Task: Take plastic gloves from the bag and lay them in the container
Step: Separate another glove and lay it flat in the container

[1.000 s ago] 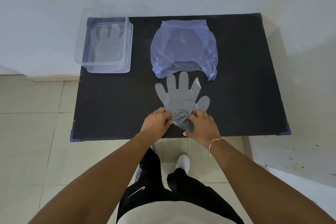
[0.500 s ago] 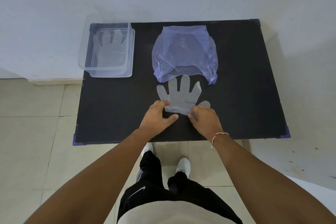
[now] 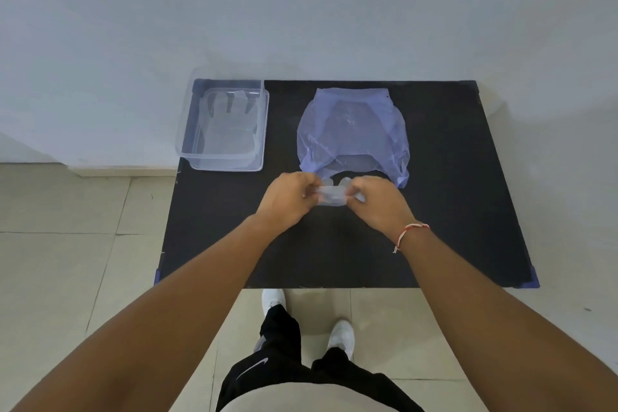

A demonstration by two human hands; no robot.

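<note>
A clear plastic glove (image 3: 331, 195) is stretched between my two hands just above the black table (image 3: 451, 197), its finger tips poking up behind them. My left hand (image 3: 289, 199) pinches its left edge and my right hand (image 3: 376, 201) pinches its right edge. Directly behind the hands lies the bluish translucent bag (image 3: 352, 130), its mouth facing me. The clear rectangular container (image 3: 187, 144) stands at the table's far left corner with a glove (image 3: 227, 120) lying flat inside it.
A pale wall rises right behind the table. Tiled floor lies to the left and in front, where my legs and white shoes (image 3: 341, 333) stand. The container overhangs the table's left edge slightly.
The glove lay flat on the table under my fingertips; both hands have now gathered it and lifted it, moving away from me toward the bag.
</note>
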